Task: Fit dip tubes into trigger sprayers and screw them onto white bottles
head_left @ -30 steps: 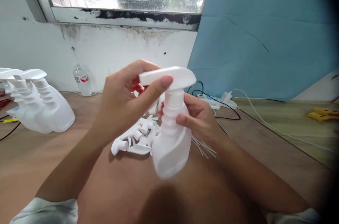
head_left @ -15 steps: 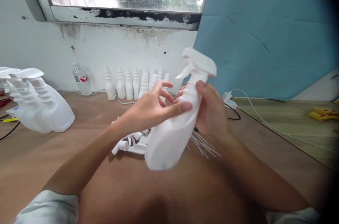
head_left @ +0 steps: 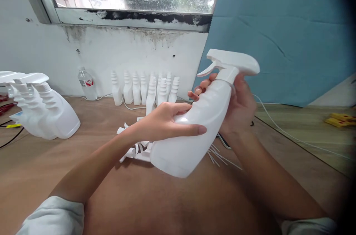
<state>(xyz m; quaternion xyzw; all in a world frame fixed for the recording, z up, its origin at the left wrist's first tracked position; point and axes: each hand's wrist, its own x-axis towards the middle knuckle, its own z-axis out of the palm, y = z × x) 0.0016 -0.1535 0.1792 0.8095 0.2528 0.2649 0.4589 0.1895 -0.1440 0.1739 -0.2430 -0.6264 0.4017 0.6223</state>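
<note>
A white spray bottle [head_left: 194,142] is held up tilted over the table, its trigger head [head_left: 233,61] seated on the neck at the upper right. My left hand [head_left: 169,122] grips the bottle's body, thumb across the front and the other fingers behind it. Around the neck, just under the trigger head, my right hand [head_left: 240,105] is closed from behind; part of its fingers is hidden by the bottle. Loose white trigger heads [head_left: 139,151] lie behind my left forearm, partly covered. Thin white tubes [head_left: 219,155] lie on the table below my right hand.
Several white bottles without heads [head_left: 136,88] stand along the wall. At the left, white spray bottles with heads [head_left: 52,112] stand close together. A clear water bottle [head_left: 87,85] is near the wall. White cables [head_left: 289,133] cross the brown table [head_left: 97,175]; yellow objects [head_left: 340,120] lie far right.
The spray bottle has moved right and turned, so its trigger head sits farther right. My left hand has gone from fingers partly lifted to wrapped round the body.
</note>
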